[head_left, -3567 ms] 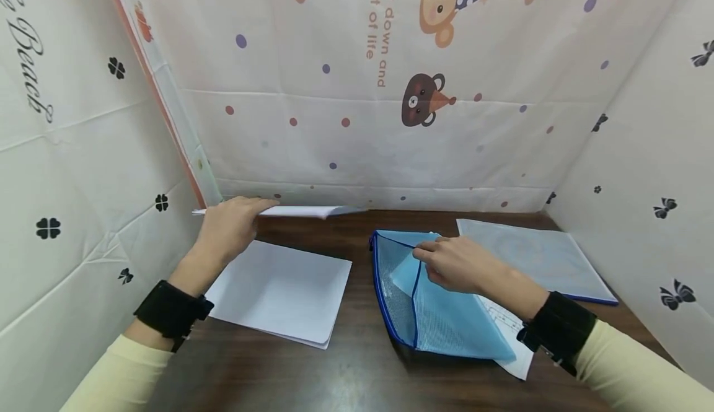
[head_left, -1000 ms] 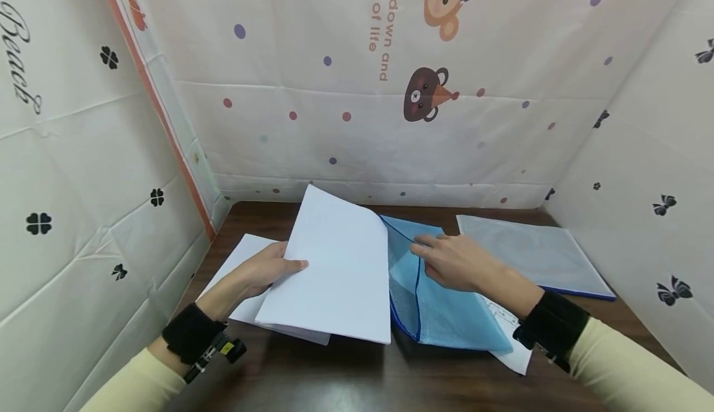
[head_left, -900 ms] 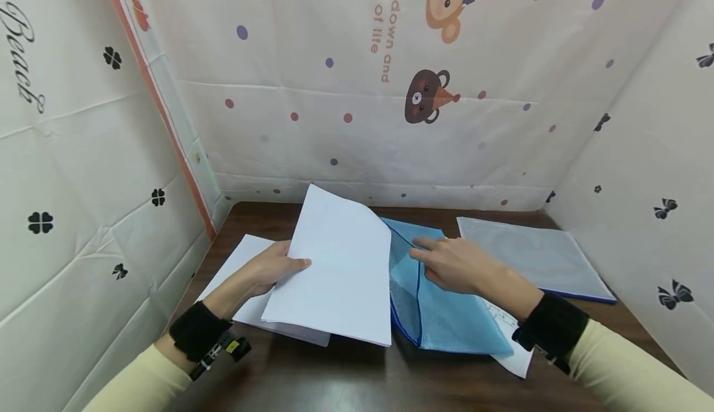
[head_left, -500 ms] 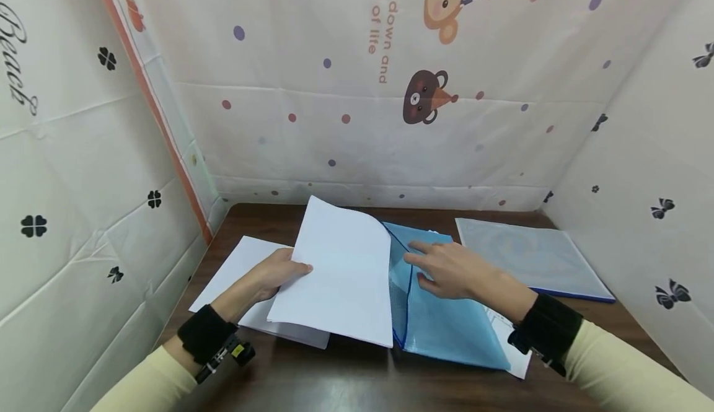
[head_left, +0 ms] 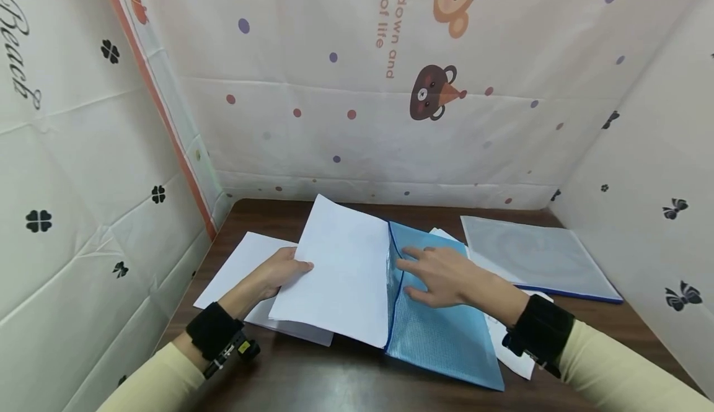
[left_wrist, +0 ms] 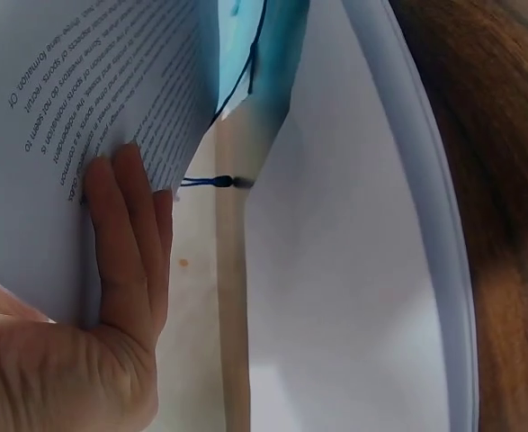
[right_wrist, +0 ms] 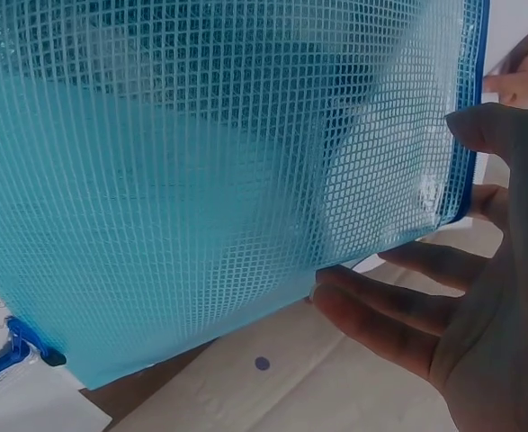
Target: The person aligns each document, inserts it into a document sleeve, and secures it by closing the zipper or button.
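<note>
The left hand (head_left: 277, 271) pinched a sheaf of paper (head_left: 340, 269) angled rightward into the blue mesh pouch (head_left: 440, 331), whose open mouth lay just beside, under the right hand's (head_left: 446, 276) spread fingers (head_left: 409, 254).

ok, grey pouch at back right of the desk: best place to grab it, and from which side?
Probably the near long edge of the grey pouch, approached from the front. It lies flat on the table, so a pinch there would need that blue-trimmed edge lifted first. The right hand is closest.
</note>
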